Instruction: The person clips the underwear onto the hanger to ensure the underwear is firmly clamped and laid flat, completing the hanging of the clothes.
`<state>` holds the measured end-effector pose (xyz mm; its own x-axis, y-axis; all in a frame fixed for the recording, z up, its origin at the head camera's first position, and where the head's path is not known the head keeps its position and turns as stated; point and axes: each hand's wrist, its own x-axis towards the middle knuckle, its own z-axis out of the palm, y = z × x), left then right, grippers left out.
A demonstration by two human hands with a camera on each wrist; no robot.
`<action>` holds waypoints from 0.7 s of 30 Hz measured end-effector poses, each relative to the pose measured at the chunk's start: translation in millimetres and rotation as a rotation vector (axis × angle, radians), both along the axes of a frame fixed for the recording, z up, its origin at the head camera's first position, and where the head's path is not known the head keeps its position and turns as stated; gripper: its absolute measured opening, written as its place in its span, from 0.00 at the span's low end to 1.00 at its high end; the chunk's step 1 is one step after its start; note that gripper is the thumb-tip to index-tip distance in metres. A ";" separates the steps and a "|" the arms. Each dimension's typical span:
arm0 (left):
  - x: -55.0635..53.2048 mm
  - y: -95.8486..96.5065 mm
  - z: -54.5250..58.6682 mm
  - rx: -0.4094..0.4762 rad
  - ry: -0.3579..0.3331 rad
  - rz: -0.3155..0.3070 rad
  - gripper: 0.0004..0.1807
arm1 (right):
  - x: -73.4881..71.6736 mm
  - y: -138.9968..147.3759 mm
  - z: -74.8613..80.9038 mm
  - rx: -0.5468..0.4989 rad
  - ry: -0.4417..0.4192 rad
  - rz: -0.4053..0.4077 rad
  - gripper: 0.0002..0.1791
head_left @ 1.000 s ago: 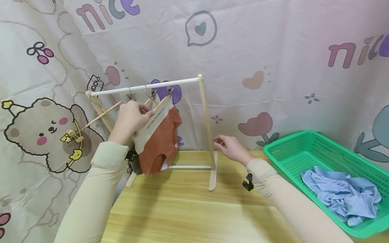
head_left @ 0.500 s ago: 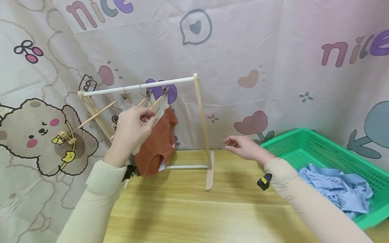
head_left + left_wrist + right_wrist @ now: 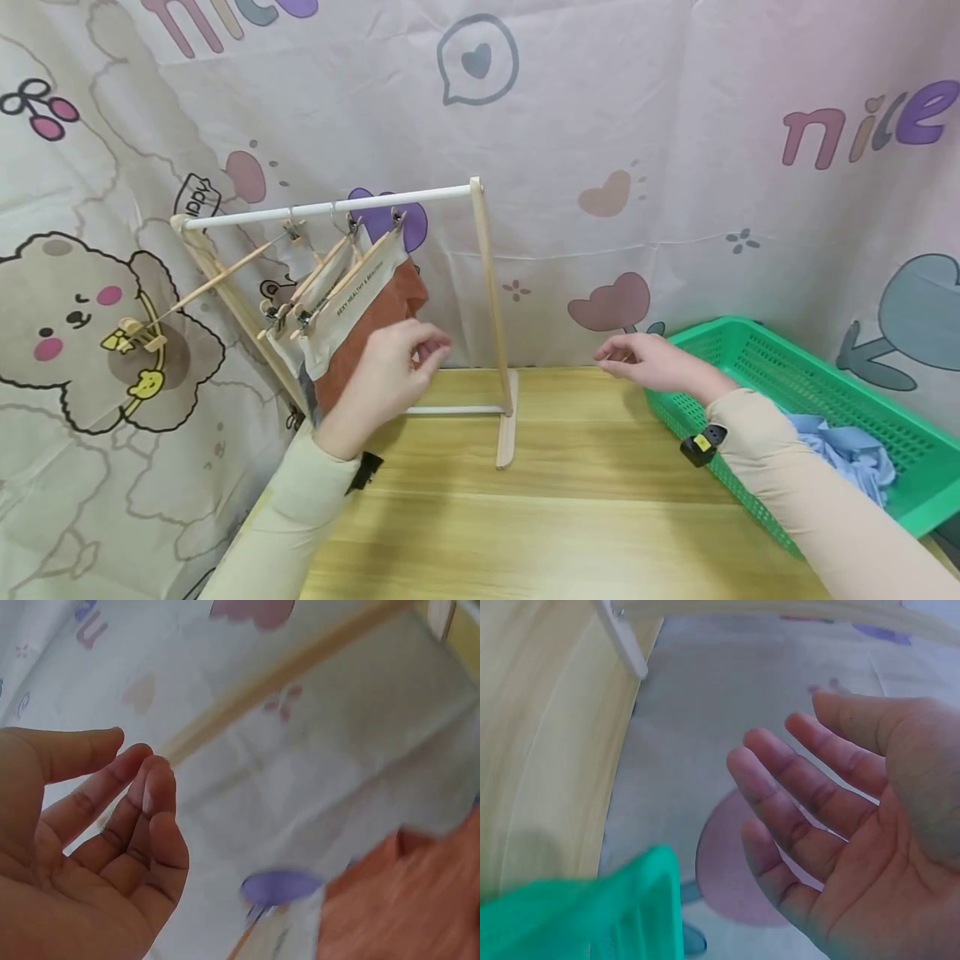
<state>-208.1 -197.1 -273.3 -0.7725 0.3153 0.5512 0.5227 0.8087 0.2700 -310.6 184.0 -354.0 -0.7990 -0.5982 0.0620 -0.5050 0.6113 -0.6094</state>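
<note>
My left hand (image 3: 393, 371) hovers in front of the hanging orange-brown garment (image 3: 352, 358), its fingers loosely bent around nothing. The garment has a pale waistband with printed lettering and is clipped to a wooden hanger (image 3: 360, 275) on the rack's white rail (image 3: 435, 196). In the left wrist view the thumb and fingertips (image 3: 161, 787) stand apart. To the right, my right hand (image 3: 648, 360) hangs in the air by the near left side of the green basket (image 3: 738, 333), its fingers relaxed and holding nothing. Inside the basket lies a crumpled light-blue garment (image 3: 851, 454).
The wooden rack (image 3: 491, 300) stands at the back left of the wooden table (image 3: 562, 517). A bare clip hanger (image 3: 217, 279) juts left from the rail, with another hanger behind the garment. A patterned cloth (image 3: 675, 100) hangs close behind.
My left hand has left the hanger and moved right and down. The right hand has moved right from the rack's post to the basket. The head view has shifted slightly rightward.
</note>
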 end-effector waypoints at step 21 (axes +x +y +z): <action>-3.5 71.1 -117.0 -0.003 -0.314 -0.307 0.02 | -3.1 146.8 -2.3 0.236 -0.220 -0.117 0.25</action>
